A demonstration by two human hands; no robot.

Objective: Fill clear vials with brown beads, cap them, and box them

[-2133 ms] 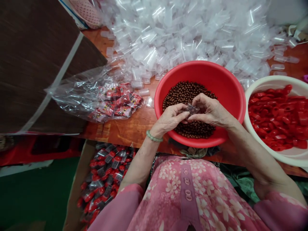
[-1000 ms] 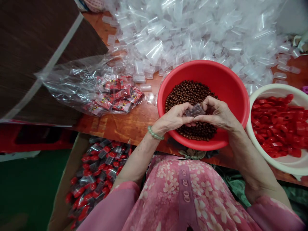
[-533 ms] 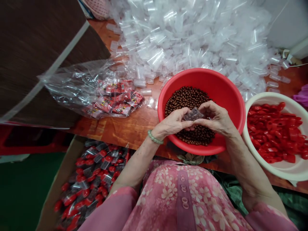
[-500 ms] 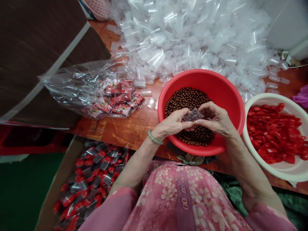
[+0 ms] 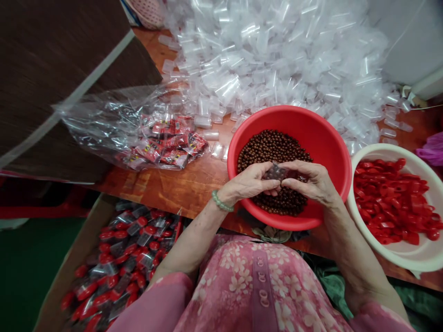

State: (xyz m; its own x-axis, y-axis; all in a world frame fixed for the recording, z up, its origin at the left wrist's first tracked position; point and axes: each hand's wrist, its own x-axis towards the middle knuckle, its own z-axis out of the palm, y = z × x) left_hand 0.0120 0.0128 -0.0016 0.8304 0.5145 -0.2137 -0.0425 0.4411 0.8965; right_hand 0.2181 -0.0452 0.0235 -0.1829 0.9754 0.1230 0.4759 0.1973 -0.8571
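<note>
— Pale wall [image 5: 408, 37] at the back, green floor [image 5: 27, 263] low on the left; what lies between?

— Wooden table [image 5: 166, 189], reddish brown and mostly covered. A dark brown panel [image 5: 51, 69] hides its left end, and the view cuts off a pink basket [image 5: 148, 11] and a blurred purple item [image 5: 432, 150].

— And at the hands?

— Left hand [image 5: 251, 180] and right hand [image 5: 311, 182] pinch a small clear piece [image 5: 276, 172] over the red bowl [image 5: 332, 138]. Dark rounds show through it; fingers cover its edges, so I can't tell how full it is.

— Containers?

— Brown beads [image 5: 270, 143] fill the bowl's left side. Just beside it on the right, a white basin [image 5: 408, 252] holds red plastic parts [image 5: 391, 198]. Behind spreads a heap of clear cylinders [image 5: 270, 60].

— Left of the bowl?

— Red packets [image 5: 169, 145] in a clear bag [image 5: 104, 124]. Below the table edge, red-capped pieces [image 5: 117, 258] crowd a carton [image 5: 62, 276], partly hidden by the left sleeve [image 5: 162, 299].
</note>
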